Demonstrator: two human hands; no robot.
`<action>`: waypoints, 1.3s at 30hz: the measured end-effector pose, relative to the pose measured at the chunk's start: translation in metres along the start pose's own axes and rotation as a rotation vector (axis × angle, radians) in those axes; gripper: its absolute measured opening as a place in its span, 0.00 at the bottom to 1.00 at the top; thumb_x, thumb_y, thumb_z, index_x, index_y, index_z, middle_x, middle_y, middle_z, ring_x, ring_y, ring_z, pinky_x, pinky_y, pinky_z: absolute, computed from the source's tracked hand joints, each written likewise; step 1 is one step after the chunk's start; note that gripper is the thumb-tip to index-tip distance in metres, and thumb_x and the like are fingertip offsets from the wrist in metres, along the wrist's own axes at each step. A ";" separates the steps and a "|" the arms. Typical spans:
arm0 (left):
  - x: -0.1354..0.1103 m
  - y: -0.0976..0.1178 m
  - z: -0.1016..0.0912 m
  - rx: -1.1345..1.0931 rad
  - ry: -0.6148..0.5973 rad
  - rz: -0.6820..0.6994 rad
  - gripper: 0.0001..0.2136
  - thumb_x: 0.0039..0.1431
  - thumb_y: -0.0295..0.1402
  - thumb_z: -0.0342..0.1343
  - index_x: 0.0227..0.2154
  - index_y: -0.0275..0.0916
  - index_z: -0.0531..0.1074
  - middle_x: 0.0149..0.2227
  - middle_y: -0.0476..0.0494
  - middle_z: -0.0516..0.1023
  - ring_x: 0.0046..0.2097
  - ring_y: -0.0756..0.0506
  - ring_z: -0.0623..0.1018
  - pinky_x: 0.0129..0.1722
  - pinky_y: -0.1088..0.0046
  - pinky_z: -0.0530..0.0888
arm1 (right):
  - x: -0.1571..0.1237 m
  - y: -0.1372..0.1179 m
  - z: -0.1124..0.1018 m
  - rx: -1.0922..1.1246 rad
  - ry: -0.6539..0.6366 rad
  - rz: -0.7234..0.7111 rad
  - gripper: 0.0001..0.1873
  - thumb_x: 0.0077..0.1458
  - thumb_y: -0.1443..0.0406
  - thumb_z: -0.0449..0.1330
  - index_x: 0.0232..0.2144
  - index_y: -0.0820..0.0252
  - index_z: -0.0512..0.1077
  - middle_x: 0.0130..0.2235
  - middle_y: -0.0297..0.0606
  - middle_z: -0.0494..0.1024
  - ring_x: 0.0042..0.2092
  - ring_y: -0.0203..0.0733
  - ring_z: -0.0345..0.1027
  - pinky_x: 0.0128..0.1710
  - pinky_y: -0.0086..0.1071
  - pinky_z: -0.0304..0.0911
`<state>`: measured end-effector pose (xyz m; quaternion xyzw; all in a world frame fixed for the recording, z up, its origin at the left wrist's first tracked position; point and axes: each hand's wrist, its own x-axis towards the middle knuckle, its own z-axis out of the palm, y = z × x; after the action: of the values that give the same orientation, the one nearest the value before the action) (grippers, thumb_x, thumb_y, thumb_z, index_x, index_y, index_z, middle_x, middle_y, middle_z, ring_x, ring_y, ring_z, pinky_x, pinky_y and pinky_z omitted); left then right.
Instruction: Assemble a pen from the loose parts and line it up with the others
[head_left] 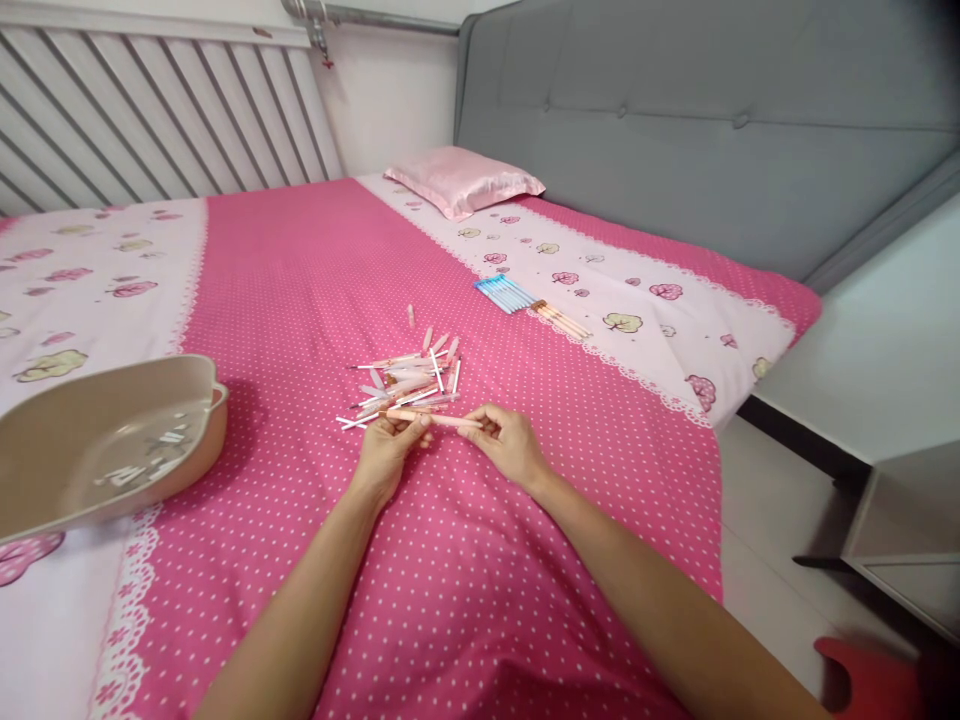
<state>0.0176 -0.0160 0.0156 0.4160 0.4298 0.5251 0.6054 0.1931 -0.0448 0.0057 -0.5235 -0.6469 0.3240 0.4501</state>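
Observation:
My left hand is closed on the orange-brown end of a slim pink pen. The fingers of my right hand pinch the pen's other end, so it lies level between both hands. Just beyond my hands is a loose pile of pen parts: pink barrels, caps and thin white refills, lying crosswise on the bedspread. A row of blue pens lies further back to the right, and several orange-pink pens with brown ends lie beside it.
A beige plastic basin holding small white and grey pieces stands at the left. The pink dotted bedspread covers the bed. A pink pillow lies near the grey headboard. A white radiator lines the back wall.

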 end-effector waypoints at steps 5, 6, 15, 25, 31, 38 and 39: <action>0.000 0.000 -0.001 0.003 0.005 -0.001 0.13 0.34 0.34 0.69 0.23 0.33 0.75 0.20 0.50 0.73 0.21 0.56 0.70 0.21 0.82 0.67 | 0.000 0.001 -0.001 -0.060 -0.024 0.002 0.14 0.53 0.56 0.56 0.30 0.60 0.75 0.23 0.32 0.71 0.24 0.32 0.60 0.23 0.25 0.52; 0.000 0.000 -0.001 0.004 0.006 -0.001 0.13 0.33 0.34 0.69 0.23 0.33 0.75 0.20 0.50 0.73 0.21 0.56 0.69 0.21 0.82 0.67 | 0.000 0.001 -0.001 -0.071 -0.028 0.001 0.15 0.53 0.55 0.56 0.30 0.60 0.75 0.23 0.32 0.71 0.24 0.32 0.60 0.23 0.25 0.51; 0.000 0.001 0.000 0.010 0.005 -0.004 0.14 0.32 0.36 0.70 0.23 0.33 0.75 0.20 0.50 0.73 0.21 0.55 0.69 0.21 0.81 0.66 | 0.001 0.000 -0.002 -0.127 -0.076 0.006 0.20 0.56 0.53 0.52 0.25 0.61 0.73 0.21 0.32 0.70 0.21 0.31 0.57 0.22 0.25 0.49; -0.001 0.003 0.000 0.020 -0.017 -0.003 0.14 0.33 0.35 0.69 0.22 0.33 0.74 0.19 0.51 0.72 0.21 0.55 0.68 0.21 0.80 0.66 | 0.002 0.004 -0.001 -0.030 -0.150 0.074 0.22 0.58 0.53 0.50 0.25 0.61 0.74 0.24 0.36 0.75 0.23 0.33 0.66 0.25 0.26 0.57; -0.001 0.000 -0.002 0.012 -0.039 0.001 0.13 0.37 0.36 0.68 0.25 0.34 0.74 0.21 0.51 0.73 0.22 0.55 0.70 0.23 0.81 0.67 | 0.002 0.000 -0.001 -0.116 -0.090 0.024 0.18 0.55 0.52 0.52 0.31 0.60 0.72 0.25 0.33 0.74 0.24 0.33 0.63 0.23 0.25 0.53; -0.001 -0.001 -0.002 0.016 -0.082 -0.004 0.12 0.40 0.36 0.67 0.24 0.34 0.73 0.19 0.50 0.72 0.21 0.55 0.69 0.22 0.82 0.67 | 0.000 -0.002 0.000 -0.052 -0.067 -0.005 0.11 0.52 0.57 0.57 0.32 0.59 0.71 0.27 0.32 0.74 0.26 0.33 0.64 0.26 0.25 0.57; -0.002 -0.001 -0.002 0.017 -0.086 -0.003 0.12 0.40 0.36 0.67 0.24 0.33 0.73 0.19 0.50 0.72 0.21 0.55 0.69 0.22 0.82 0.67 | 0.000 -0.002 0.000 -0.047 -0.073 -0.006 0.11 0.52 0.57 0.57 0.32 0.59 0.71 0.27 0.32 0.74 0.26 0.33 0.64 0.26 0.25 0.57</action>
<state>0.0155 -0.0176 0.0142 0.4427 0.4085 0.5022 0.6205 0.1922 -0.0451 0.0076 -0.5199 -0.6716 0.3263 0.4149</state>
